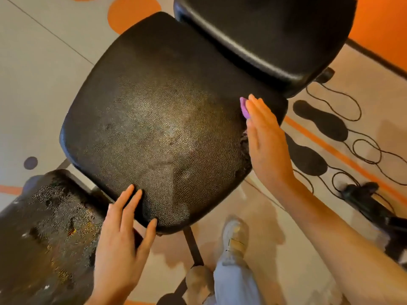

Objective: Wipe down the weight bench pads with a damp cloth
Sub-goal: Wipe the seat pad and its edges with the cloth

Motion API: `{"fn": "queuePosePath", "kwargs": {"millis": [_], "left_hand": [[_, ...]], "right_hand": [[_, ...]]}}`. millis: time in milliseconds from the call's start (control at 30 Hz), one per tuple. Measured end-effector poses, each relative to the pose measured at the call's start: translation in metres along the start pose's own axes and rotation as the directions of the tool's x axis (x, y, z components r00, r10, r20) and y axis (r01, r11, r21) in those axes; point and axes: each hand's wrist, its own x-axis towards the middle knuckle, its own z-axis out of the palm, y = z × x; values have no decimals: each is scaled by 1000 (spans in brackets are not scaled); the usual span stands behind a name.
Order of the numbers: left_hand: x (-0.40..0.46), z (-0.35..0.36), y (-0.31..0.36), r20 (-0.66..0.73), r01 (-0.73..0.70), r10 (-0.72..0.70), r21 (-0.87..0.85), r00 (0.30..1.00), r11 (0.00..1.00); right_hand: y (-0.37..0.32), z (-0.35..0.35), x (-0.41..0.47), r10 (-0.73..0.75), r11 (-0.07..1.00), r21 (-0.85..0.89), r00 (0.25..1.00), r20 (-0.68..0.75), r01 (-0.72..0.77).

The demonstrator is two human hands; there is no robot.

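My right hand pressed the purple cloth flat-fingered against the seat pad's right edge; my left hand, fingers straight, steadied its near edge. The seat looked partly damp; the far back pad and worn near pad seemingly remained.

At your ten o'clock, pale floor with orange dots. At two, an orange wall. Black cables loop at three

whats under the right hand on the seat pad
A purple cloth peeks out beside the right hand, against the seat pad edge. The rest of it is hidden by the palm.
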Motion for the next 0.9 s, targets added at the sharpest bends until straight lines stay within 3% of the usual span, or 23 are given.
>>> {"fn": "queuePosePath", "kwargs": {"millis": [100,300,467,600,733,800,833,900], "left_hand": [[12,2,12,-25,-57,57,-3,998,998],[86,18,100,51,-282,290,-123,956,951],[143,29,161,125,-376,392,-135,911,917],[159,44,172,163,-447,459,-110,873,888],[163,51,163,178,-499,499,-46,848,865],[164,52,162,165,-506,506,-46,846,861],[164,53,162,163,-509,510,-46,845,859],[164,55,161,157,-504,504,-42,850,863]], "right_hand": [[-5,-7,-20,168,930,349,977,-129,-114],[-4,-13,-35,339,791,596,910,-238,-139],[18,-24,-30,556,525,822,820,-135,-221],[33,-23,-20,687,285,925,726,-16,-249],[45,-14,-10,718,69,978,690,88,-197],[44,-9,-4,688,-51,983,707,162,-176],[40,-7,-4,686,-74,982,706,177,-174],[24,0,-17,702,3,985,702,120,-172]]}}
